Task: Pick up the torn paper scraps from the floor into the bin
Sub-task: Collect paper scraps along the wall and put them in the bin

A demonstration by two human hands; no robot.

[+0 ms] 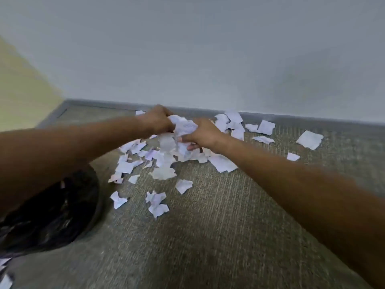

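Head view: carpet (239, 215), grey and ribbed, runs to a grey baseboard (104, 103) below a pale wall (208, 49).
Left hand (156, 119): reached out over the heap near the baseboard, fingers curled round a bunch of paper scraps (184, 126).
Right hand (203, 133): just beside the left, fingers curled onto the same bunch from the other side (both hands clamp it between them; the frame is motion-blurred here).
Bunch: raised a little above the heap, with loose pieces hanging beneath it.
Scraps on floor (164, 173): white torn pieces lie thickest under and in front of the hands, thinning toward the viewer.
Far scraps (310, 139): several lie to the right along the baseboard, well apart from the main heap.
Bin (52, 215): at lower left, lined with a black bag, partly hidden by the left forearm; near the heap's left edge.
Bottom-left corner: a few white pieces (5, 281) show beside the bin (cannot tell what they rest on).
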